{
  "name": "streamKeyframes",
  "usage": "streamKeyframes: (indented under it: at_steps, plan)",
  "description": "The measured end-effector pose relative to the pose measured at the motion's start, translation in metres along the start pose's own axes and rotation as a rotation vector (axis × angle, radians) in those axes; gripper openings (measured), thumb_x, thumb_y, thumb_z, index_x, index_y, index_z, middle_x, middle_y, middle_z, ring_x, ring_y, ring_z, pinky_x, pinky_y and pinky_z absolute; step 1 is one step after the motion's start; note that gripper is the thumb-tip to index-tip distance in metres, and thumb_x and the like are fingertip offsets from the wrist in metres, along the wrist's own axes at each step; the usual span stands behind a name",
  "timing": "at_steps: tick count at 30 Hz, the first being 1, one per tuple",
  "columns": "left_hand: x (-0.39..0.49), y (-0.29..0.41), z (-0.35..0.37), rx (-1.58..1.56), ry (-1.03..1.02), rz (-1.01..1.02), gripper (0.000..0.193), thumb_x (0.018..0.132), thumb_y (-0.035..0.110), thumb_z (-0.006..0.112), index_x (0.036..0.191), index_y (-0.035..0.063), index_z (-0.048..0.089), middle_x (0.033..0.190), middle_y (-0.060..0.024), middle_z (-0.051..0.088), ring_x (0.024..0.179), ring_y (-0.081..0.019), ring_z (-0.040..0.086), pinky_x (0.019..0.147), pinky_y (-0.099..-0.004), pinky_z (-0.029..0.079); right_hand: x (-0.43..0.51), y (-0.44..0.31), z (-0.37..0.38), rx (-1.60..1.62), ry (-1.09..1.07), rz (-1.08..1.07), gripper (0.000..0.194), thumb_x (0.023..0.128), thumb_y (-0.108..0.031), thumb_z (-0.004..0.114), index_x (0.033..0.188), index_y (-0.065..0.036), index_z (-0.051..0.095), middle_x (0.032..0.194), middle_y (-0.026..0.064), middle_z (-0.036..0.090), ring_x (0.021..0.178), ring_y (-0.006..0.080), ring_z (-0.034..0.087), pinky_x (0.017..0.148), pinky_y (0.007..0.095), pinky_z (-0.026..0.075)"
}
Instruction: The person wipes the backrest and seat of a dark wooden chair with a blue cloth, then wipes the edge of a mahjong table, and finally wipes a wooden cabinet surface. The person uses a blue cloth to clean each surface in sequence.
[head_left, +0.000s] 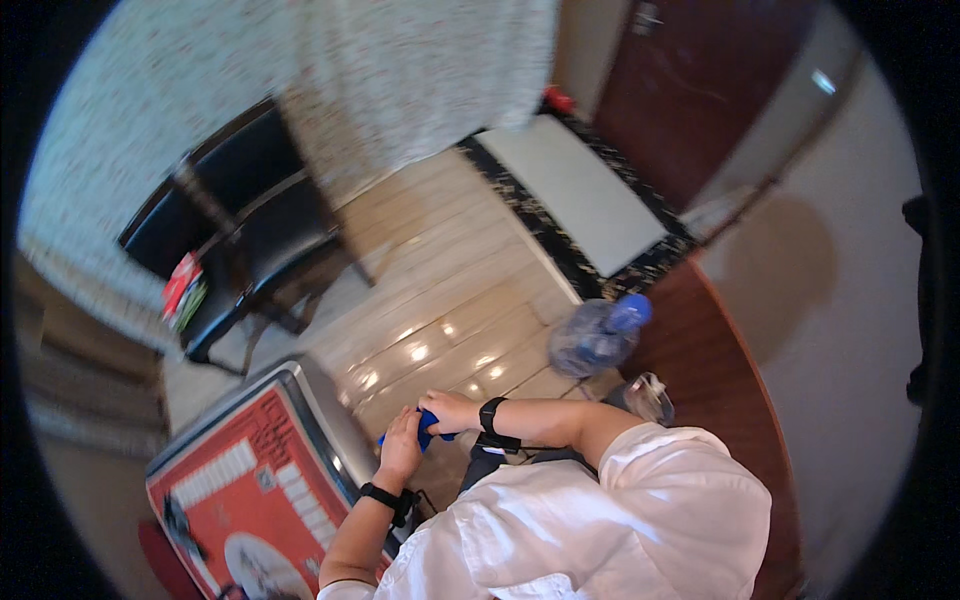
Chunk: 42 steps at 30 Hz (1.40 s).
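A bunched blue cloth (425, 429) is held between my two hands in front of my body. My left hand (401, 442) grips it from the left, fingers bent over it. Close against that hand, my right hand (452, 412) has hold of the cloth's other side. Much of the cloth is hidden by the fingers. Black bands with small devices circle both wrists. Just left of my hands lies the edge of a table with a red printed top (225, 510) that bears writing.
A large clear plastic water bottle (589, 345) with a blue cap stands right of my hands, beside a reddish-brown wooden surface (705, 360). A transparent container (651, 397) is near my right elbow. Black padded chairs (281, 225) with bright packets (184, 289) stand before a curtain (420, 67).
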<state>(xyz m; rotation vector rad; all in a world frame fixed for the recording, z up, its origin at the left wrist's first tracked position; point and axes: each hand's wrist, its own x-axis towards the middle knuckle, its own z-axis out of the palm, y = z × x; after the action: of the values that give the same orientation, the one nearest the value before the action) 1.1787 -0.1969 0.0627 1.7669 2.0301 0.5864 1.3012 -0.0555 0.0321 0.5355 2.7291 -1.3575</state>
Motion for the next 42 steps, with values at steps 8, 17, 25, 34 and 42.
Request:
streamKeyframes:
  at_steps: [8, 17, 25, 34, 42]
  plan:
    - [0.166, 0.172, 0.074, 0.147, -0.175, 0.692, 0.043, 0.075, -0.001, 0.057, 0.118, 0.0025, 0.054, 0.128, -0.0176, 0.055, 0.122, -0.0333, 0.050, 0.101, -0.0448, 0.039, -0.208, 0.082, -0.122, -0.346, 0.659, 0.198, 0.036, 0.073, -0.023, 0.070, 0.096, 0.003, 0.061, 0.114, 0.0192, 0.052, 0.098, 0.0370, 0.056, 0.085, 0.0426, 0.047]
    - [0.272, 0.456, 0.128, 0.129, 0.155, 1.161, 0.044, 0.077, 0.006, 0.057, 0.121, 0.0023, 0.055, 0.132, -0.0154, 0.053, 0.130, -0.0297, 0.044, 0.109, -0.0455, 0.031, -0.434, 0.105, -0.277, -0.808, 1.161, 0.208, 0.048, 0.066, -0.005, 0.069, 0.111, 0.002, 0.054, 0.119, 0.0167, 0.052, 0.103, 0.0368, 0.055, 0.086, 0.0425, 0.047]
    - [0.296, 0.637, 0.123, -0.172, 0.571, 1.267, 0.050, 0.076, 0.000, 0.055, 0.126, 0.0045, 0.055, 0.136, -0.0118, 0.051, 0.133, -0.0298, 0.039, 0.107, -0.0447, 0.032, -0.563, 0.078, -0.381, -1.415, 1.373, 0.301, 0.034, 0.077, -0.005, 0.061, 0.110, -0.002, 0.063, 0.125, 0.0059, 0.056, 0.114, 0.0225, 0.052, 0.095, 0.0403, 0.036]
    - [0.300, 0.663, 0.195, -0.124, 0.323, 1.182, 0.069, 0.074, 0.001, 0.058, 0.140, -0.0002, 0.037, 0.150, -0.0201, 0.029, 0.139, -0.0359, 0.026, 0.113, -0.0479, 0.023, -0.604, 0.130, -0.373, -1.342, 1.196, 0.385, 0.043, 0.077, -0.003, 0.056, 0.118, 0.007, 0.058, 0.138, 0.0141, 0.049, 0.133, 0.0273, 0.041, 0.110, 0.0442, 0.028]
    - [0.321, 0.651, 0.195, -0.249, 0.522, 1.262, 0.045, 0.077, 0.009, 0.058, 0.123, 0.0078, 0.058, 0.127, -0.0134, 0.049, 0.118, -0.0300, 0.046, 0.099, -0.0463, 0.034, -0.595, 0.141, -0.370, -1.524, 1.150, 0.478, 0.034, 0.082, -0.011, 0.057, 0.114, -0.004, 0.064, 0.129, 0.0054, 0.055, 0.121, 0.0188, 0.047, 0.107, 0.0396, 0.028]
